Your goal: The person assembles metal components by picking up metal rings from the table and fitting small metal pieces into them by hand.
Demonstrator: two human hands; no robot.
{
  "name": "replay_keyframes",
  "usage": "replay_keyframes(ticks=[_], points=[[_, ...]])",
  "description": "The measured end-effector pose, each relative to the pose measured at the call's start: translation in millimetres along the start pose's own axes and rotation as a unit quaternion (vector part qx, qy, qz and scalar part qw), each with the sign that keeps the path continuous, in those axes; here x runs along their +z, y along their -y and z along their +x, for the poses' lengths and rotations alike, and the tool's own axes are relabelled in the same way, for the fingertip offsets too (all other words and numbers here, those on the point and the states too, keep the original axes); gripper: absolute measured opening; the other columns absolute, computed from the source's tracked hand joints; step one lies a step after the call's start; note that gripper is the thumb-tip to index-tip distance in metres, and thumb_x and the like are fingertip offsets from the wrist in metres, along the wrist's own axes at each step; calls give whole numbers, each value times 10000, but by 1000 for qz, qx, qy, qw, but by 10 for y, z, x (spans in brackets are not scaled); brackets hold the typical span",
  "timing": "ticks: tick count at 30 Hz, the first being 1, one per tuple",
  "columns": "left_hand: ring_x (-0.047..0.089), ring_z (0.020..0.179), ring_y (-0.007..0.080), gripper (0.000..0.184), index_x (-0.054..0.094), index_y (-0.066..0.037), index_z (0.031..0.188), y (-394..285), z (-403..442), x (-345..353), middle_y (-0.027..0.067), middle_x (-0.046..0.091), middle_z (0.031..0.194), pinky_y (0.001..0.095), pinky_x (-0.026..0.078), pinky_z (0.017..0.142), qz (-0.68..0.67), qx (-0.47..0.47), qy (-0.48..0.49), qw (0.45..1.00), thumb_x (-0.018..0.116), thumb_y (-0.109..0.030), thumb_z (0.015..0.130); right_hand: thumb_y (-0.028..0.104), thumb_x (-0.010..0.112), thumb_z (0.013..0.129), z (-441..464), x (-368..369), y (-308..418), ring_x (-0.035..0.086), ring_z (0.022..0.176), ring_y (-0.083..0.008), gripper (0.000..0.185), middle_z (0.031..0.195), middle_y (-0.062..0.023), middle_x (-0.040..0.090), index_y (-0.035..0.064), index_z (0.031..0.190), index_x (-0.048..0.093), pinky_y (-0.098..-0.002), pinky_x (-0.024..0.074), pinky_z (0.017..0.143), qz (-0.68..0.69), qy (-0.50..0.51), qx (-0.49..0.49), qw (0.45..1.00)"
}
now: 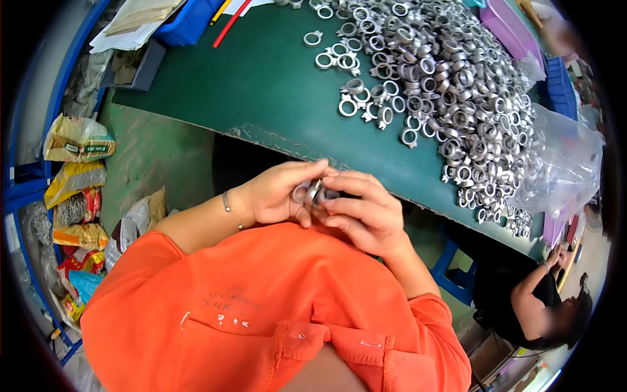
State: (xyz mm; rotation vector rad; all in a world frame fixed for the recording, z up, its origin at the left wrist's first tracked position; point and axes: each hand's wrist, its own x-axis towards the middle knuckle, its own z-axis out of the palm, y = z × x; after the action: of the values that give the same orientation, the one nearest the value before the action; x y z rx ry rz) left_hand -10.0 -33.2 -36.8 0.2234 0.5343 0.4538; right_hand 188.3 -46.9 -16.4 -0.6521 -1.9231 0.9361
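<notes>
Close in front of my chest, at the near edge of the green table, my left hand (277, 195) and my right hand (369, 212) come together around a few small grey metal rings (315, 192). Fingers of both hands are bent and closed on the rings, which are slightly blurred and partly covered, so their exact number is hidden. A large heap of similar metal rings (450, 85), many with a small lug on the side, lies beyond my hands to the right. Several loose rings (347, 106) are scattered at the heap's left edge.
The green table (215, 85) has a worn front edge. A red pencil (231, 25), a blue bin (189, 23) and a grey box (134, 68) are at the upper left. Clear plastic bags (565, 160) lie right of the heap. Another person (529, 300) sits at right, near a blue stool (454, 271).
</notes>
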Motion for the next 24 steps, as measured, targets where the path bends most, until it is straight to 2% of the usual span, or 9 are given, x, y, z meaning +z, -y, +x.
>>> replay_keyframes(ticks=[3,6,7,10,13,16,18,21,24], points=[[669,753,208,295,546,-27,1093,112,75,-188,116,647,880,235,512,492,43,-58,-6,997,448,-265,949,-23,654,727,-88,-148,-99,578,832,-287,150,927,-131,612,2,873,629,-354,473,713,-206,-79,22,975],[658,755,227,240,549,-17,1057,148,303,-431,150,638,931,290,528,578,39,-106,-132,985,474,-207,929,52,633,787,-75,-339,-232,531,758,-300,221,846,-129,555,7,995,576,-376,449,660,-403,-165,171,884],[644,844,226,245,539,-44,1078,182,445,-539,132,626,963,309,537,632,6,-94,-117,989,496,-225,919,104,657,784,-92,-371,-323,528,741,-291,213,821,-120,545,29,972,592,-381,444,651,-452,-166,177,859],[605,824,215,236,551,-46,1028,214,851,-618,132,592,1025,301,537,639,-149,-1,-206,967,487,-249,925,152,691,764,-89,-369,-370,527,727,-293,187,799,-113,546,46,900,618,-384,446,653,-491,-149,181,839],[575,964,209,310,516,-58,1101,259,1045,-930,70,584,1063,345,507,736,-132,105,-93,981,555,-278,886,101,702,750,-142,-342,-292,556,738,-253,123,815,-102,569,40,835,637,-321,456,647,-475,-149,184,848],[573,909,181,329,518,-59,1126,291,978,-1035,65,581,1053,328,490,733,-20,10,-104,994,588,-249,867,-59,666,742,-315,-282,-240,590,759,-133,121,933,-93,616,-7,849,643,-224,459,629,-90,-223,175,955],[565,895,140,368,514,-52,1157,354,731,-662,55,582,1059,278,478,715,348,-11,-172,922,622,-214,844,-66,638,775,-413,-196,-145,597,773,-152,103,964,-131,611,-51,876,632,-237,498,650,99,-240,214,942],[590,778,117,159,634,-19,947,282,367,-299,44,630,880,258,486,684,445,59,9,894,635,-129,832,-64,626,790,-482,-99,-74,609,808,-177,104,986,-163,605,-69,895,627,-258,527,678,222,-234,220,921],[568,730,80,109,634,6,912,221,125,38,52,631,852,211,471,660,336,114,1,935,639,-75,839,-58,627,794,-510,4,-66,618,838,-197,106,1003,-182,602,-70,900,625,-280,543,697,281,-221,206,911]])
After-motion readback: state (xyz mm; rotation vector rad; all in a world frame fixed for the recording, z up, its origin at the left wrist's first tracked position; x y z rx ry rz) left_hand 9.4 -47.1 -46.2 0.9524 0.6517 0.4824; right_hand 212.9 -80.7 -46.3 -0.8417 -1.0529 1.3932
